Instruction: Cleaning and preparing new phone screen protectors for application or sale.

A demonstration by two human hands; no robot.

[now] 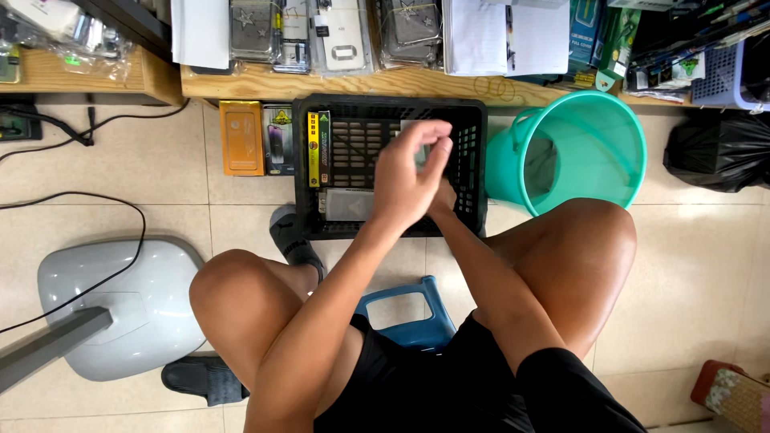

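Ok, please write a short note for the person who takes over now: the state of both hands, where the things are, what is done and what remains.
Left hand: raised over the black crate, fingers curled; whether it grips anything cannot be told.
Right hand: mostly hidden behind the left, low in the crate; its grip cannot be told.
Things: a yellow-edged flat pack stands at the crate's left wall; a grey flat pack lies at its near side. An orange box lies on the floor left of the crate, a teal bucket to its right.
Done: some packs are in the crate.
Left: cannot be judged.
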